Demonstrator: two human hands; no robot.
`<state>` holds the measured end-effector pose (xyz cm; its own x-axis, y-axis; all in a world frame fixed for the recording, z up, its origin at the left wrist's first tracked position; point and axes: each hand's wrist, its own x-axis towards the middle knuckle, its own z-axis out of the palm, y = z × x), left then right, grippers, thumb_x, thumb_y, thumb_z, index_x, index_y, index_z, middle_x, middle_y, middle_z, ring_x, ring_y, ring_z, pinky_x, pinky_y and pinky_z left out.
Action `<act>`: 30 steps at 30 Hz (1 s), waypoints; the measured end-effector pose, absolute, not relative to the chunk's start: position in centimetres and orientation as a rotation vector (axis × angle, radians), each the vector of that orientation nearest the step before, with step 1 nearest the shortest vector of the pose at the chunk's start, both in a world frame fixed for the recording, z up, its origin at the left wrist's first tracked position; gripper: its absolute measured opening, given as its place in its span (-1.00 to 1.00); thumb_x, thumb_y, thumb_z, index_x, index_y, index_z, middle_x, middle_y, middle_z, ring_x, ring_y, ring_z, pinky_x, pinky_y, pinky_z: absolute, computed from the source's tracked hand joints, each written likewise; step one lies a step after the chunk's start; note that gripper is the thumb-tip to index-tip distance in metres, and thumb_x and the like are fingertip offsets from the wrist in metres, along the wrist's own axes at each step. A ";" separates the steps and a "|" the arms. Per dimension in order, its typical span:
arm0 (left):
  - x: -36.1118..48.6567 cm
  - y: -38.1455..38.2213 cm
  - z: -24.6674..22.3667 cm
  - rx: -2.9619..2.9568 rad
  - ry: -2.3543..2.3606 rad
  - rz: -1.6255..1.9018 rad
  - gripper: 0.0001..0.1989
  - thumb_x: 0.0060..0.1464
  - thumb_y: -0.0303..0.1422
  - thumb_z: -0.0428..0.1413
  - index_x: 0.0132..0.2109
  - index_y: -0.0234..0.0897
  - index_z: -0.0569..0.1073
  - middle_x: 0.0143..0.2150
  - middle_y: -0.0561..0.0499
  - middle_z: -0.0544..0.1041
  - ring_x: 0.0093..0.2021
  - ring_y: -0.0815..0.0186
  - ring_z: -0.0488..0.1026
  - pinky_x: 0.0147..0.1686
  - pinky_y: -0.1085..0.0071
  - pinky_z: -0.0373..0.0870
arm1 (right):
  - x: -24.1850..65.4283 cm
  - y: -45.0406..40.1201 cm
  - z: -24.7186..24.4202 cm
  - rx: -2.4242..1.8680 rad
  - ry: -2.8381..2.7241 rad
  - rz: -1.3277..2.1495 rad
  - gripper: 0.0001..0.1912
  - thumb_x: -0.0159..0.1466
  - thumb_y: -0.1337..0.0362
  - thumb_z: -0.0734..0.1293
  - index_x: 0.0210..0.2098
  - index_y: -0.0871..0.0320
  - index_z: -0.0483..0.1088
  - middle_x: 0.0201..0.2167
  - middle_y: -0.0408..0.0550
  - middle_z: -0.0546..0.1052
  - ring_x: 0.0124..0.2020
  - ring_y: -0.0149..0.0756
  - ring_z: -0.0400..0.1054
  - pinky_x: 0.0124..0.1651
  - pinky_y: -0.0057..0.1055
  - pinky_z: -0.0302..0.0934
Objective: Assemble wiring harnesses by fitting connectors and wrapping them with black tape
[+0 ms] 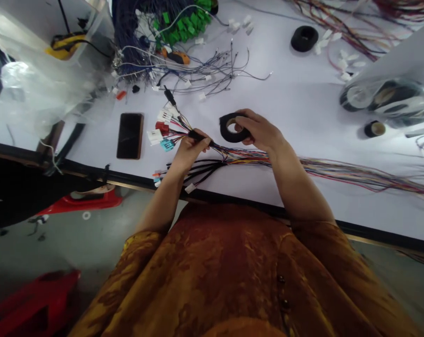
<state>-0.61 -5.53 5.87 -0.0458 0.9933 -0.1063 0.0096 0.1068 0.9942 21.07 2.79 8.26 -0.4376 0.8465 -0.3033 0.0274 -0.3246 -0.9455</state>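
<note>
Wire harness is gripped in the left hand at a black-taped section, just behind its white, red and blue connectors. Black cloth tape roll is held in the right hand, fingers curved over its rim, near the harness. Smartphone lies beside the connectors on a white worktable.

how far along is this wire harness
Done: the red, white and teal connectors are on the wire ends, and black-wrapped branches show. In hand: the left hand pinches the harness, the right hand holds black tape. Left: the coloured wires lie unwrapped.
</note>
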 end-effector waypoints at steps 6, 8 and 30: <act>-1.3 -5.4 5.8 1.245 1.231 1.149 -0.73 0.07 -0.19 0.32 -0.28 -0.28 0.47 -0.18 -0.02 0.52 -0.40 0.47 0.45 -0.30 0.47 0.48 | 19.7 3.8 7.6 -1.111 -1.465 1.946 -0.58 0.30 -0.12 0.39 -0.37 0.10 0.33 -0.64 -0.28 0.26 -0.69 -0.57 -0.08 -0.69 -0.54 -0.29; -1.4 -5.4 6.0 1.287 1.227 1.136 -0.69 0.05 -0.13 0.33 -0.28 -0.27 0.47 -0.05 -0.07 0.49 -0.40 0.48 0.46 -0.30 0.45 0.50 | 19.1 4.3 7.6 -1.135 -1.508 1.992 -0.54 0.30 -0.16 0.37 -0.39 0.11 0.36 -0.67 -0.27 0.24 -0.70 -0.56 -0.06 -0.68 -0.53 -0.26; -0.6 -5.5 7.1 1.386 1.480 1.066 -0.85 0.13 -0.30 0.27 -0.30 -0.28 0.49 -0.38 0.06 0.53 -0.30 0.36 0.50 -0.23 0.47 0.45 | 15.3 -9.1 7.2 -1.187 -1.683 1.229 -0.78 0.37 0.15 0.27 -0.10 0.15 0.35 -0.31 -0.10 0.48 -0.29 -0.35 0.35 -0.15 -0.38 0.32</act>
